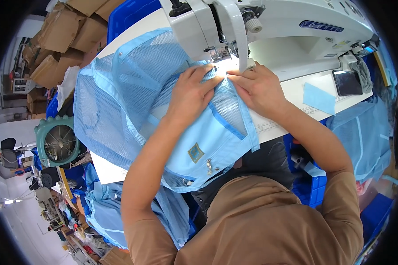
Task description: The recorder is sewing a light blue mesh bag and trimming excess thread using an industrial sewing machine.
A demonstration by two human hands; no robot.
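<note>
A light blue mesh garment (203,137) with solid blue bands, a small square patch and a metal clip is spread over the white sewing table. Its upper edge runs under the lit presser foot (221,55) of a white sewing machine (269,24). At the left of the foot, my left hand (190,92) grips the cloth, fingers bent and fingertips close to the needle area. On the other side, my right hand (262,90) pinches the garment's edge between thumb and fingers. The fingertips of both hands nearly meet in the bright light, where the stitching spot is washed out.
On the table's right lie a light blue cloth piece (319,98) and a black phone (347,82). More blue mesh pieces (360,137) hang at the right. A green round fan (59,140) stands left, cardboard boxes (59,33) behind it. Blue crates (315,192) sit below the table.
</note>
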